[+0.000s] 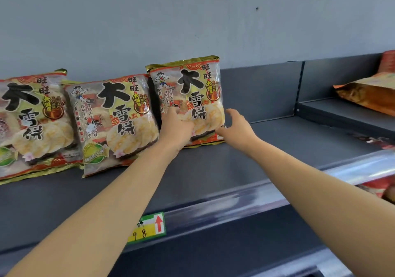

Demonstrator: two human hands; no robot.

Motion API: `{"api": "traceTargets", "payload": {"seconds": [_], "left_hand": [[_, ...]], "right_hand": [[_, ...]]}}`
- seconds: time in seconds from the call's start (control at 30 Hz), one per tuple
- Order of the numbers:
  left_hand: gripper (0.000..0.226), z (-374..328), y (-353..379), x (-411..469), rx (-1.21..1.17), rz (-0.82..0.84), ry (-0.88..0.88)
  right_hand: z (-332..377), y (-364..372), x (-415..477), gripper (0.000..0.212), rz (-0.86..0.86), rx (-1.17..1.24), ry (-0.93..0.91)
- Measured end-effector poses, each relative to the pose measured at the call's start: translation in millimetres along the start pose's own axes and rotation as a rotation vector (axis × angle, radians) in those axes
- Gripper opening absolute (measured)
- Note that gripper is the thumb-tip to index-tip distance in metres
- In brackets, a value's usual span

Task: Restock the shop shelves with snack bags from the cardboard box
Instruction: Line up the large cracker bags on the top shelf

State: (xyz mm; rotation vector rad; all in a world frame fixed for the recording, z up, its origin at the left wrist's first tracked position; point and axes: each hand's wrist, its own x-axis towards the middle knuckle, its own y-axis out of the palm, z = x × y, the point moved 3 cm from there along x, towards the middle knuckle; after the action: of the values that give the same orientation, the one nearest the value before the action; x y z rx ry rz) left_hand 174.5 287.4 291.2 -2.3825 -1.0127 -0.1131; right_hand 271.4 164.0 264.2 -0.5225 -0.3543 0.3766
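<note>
3 snack bags (186,99) red-gold, black characters; shelf (277,148) dark grey; price tag (149,227) green-yellow.

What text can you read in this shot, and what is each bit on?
"旺旺": top of the left bag, middle bag and right bag.
"大雪饼": big black characters down each bag's front.
"大满足": yellow characters on each bag.
"98": price tag on the shelf edge, beside a red arrow.
Small print on the bags and the tag's top line: too blurred to read.
</note>
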Motion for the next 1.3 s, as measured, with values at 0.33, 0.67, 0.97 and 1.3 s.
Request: {"api": "traceTargets", "payload": {"seconds": [0.33,0.67,0.97,1.3], "left_hand": [[0.046,-55,101,-172,-0.05,0.26,0.129],[0.028,9,263,-345,-0.005,0.797,-0.377],[0.034,70,337,-409,-0.042,0.842,-0.782],[0.062,121,385,-428,-0.115,0.849,-0.937]], "right_hand": [[-73,-115,-140,0.049,-0.166,-0.08,-0.091],[-271,-192,-287,0.051,0.145,-0.363,0.429],[-384,-192,-353,0.074,0.323,-0.492,0.737],[-449,-183,-379,0.096,0.208,-0.039,0.991]]}}
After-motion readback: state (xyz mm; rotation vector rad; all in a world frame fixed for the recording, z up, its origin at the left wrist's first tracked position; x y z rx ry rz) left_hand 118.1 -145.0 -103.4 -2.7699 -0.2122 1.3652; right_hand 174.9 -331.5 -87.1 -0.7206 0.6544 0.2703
